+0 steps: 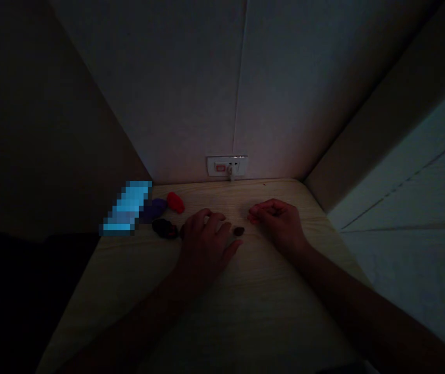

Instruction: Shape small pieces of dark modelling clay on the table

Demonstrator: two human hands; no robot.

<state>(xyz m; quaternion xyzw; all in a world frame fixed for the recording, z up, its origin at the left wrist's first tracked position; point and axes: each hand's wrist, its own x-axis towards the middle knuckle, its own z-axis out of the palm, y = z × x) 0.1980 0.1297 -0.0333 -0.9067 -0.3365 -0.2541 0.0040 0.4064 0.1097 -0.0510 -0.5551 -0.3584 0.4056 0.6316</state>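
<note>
The scene is dim. My left hand (206, 241) lies palm down on a light wooden tabletop (245, 306), fingers curled over something I cannot make out. A small dark lump (239, 231) sits just off its fingertips. My right hand (277, 221) rests on the table to the right, fingers pinched together; whether they hold anything is hidden. Left of my left hand lie a red lump (175, 202), a purple lump (155, 209) and a dark lump (164, 228).
A wall socket plate (227, 165) with a plug sits on the back wall just above the table. A bright blue blurred rectangle (126, 209) lies at the table's left rear. Walls close in the table on the left and right.
</note>
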